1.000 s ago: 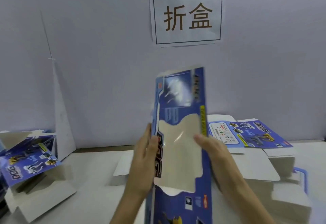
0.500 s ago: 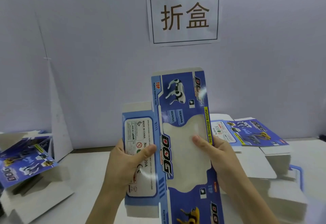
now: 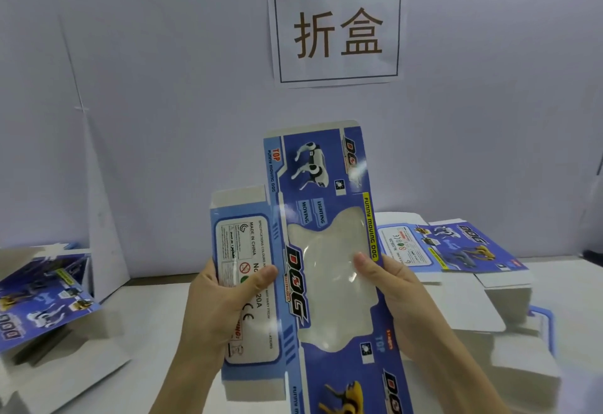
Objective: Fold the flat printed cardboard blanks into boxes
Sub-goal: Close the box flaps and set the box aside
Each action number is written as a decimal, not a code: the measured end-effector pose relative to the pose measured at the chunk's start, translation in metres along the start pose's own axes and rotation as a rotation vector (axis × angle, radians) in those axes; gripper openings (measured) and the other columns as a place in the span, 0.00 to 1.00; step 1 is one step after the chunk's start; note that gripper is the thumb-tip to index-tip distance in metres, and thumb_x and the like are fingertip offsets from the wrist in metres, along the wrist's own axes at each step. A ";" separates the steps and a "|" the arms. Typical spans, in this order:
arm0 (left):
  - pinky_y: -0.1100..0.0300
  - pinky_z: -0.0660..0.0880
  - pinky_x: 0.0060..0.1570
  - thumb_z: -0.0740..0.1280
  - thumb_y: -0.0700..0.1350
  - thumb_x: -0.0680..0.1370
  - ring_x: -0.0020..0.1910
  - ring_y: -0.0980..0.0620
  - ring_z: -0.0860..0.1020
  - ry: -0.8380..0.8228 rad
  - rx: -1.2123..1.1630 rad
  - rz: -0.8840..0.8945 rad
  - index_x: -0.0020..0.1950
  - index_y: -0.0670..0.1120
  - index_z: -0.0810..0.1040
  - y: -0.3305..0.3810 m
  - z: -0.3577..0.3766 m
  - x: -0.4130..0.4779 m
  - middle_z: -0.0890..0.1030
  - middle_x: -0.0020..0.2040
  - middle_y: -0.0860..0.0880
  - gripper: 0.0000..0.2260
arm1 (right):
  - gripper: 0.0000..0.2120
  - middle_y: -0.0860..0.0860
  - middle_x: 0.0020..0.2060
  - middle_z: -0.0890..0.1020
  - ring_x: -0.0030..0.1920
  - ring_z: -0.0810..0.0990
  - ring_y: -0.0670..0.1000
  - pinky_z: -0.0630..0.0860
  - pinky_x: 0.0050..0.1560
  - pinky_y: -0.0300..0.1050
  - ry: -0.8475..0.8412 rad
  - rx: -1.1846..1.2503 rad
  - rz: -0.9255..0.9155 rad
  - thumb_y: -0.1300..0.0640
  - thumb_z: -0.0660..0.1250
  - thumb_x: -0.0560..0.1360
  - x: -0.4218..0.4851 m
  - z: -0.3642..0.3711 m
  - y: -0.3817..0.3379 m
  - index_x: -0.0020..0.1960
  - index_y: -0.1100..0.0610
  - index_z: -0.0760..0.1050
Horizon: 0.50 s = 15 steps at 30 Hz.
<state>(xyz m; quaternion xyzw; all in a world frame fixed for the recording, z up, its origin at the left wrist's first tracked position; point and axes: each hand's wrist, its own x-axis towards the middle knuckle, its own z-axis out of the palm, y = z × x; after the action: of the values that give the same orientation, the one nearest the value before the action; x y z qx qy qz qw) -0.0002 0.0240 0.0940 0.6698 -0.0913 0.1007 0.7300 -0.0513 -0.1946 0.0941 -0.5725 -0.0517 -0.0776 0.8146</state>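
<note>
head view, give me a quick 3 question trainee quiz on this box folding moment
1. True or false: the blank lies flat on the table.
2. Which thumb presses the clear window? A) left hand B) right hand
3. Fill in: the big slanted word beside the window reads ___.

Key: 1 false, both hands hold it up. 2 B. 3 DOG.

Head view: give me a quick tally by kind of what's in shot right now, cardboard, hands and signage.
Blank held up in both hands: 1
Stack of flat blanks, right of table: 1
Opened-out box pieces, left of table: 1 group, number unclear
Hands: 2, left hand, right hand
Wall sign: 1
Total: 6
</note>
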 end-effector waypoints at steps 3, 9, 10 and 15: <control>0.62 0.79 0.29 0.75 0.55 0.61 0.40 0.49 0.85 -0.002 0.060 0.018 0.62 0.50 0.72 0.003 0.007 -0.001 0.83 0.53 0.46 0.31 | 0.20 0.57 0.46 0.86 0.43 0.86 0.58 0.82 0.34 0.46 0.063 0.027 -0.032 0.48 0.71 0.66 -0.002 0.008 0.000 0.54 0.58 0.79; 0.83 0.68 0.46 0.67 0.62 0.71 0.59 0.74 0.65 0.009 0.399 0.358 0.69 0.64 0.63 0.016 0.035 -0.029 0.65 0.62 0.69 0.28 | 0.12 0.50 0.46 0.86 0.47 0.85 0.50 0.79 0.36 0.37 0.178 -0.126 -0.310 0.49 0.68 0.74 -0.007 0.035 0.012 0.55 0.52 0.78; 0.82 0.69 0.46 0.67 0.68 0.68 0.60 0.77 0.65 -0.101 0.353 0.334 0.67 0.67 0.62 0.019 0.040 -0.035 0.64 0.63 0.71 0.30 | 0.13 0.51 0.49 0.85 0.49 0.85 0.50 0.80 0.41 0.37 0.132 -0.169 -0.374 0.51 0.70 0.74 -0.008 0.039 0.013 0.58 0.52 0.77; 0.59 0.80 0.51 0.76 0.63 0.63 0.60 0.54 0.79 -0.156 -0.041 0.254 0.71 0.56 0.68 0.018 0.048 -0.038 0.77 0.65 0.54 0.39 | 0.30 0.41 0.71 0.69 0.72 0.67 0.42 0.68 0.68 0.38 -0.207 -0.568 -0.580 0.62 0.68 0.71 -0.020 0.054 0.018 0.72 0.48 0.67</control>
<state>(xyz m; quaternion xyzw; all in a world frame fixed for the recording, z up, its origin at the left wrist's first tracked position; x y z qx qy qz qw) -0.0418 -0.0237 0.1056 0.6434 -0.2337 0.1378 0.7158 -0.0673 -0.1364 0.0922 -0.7410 -0.2690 -0.2570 0.5590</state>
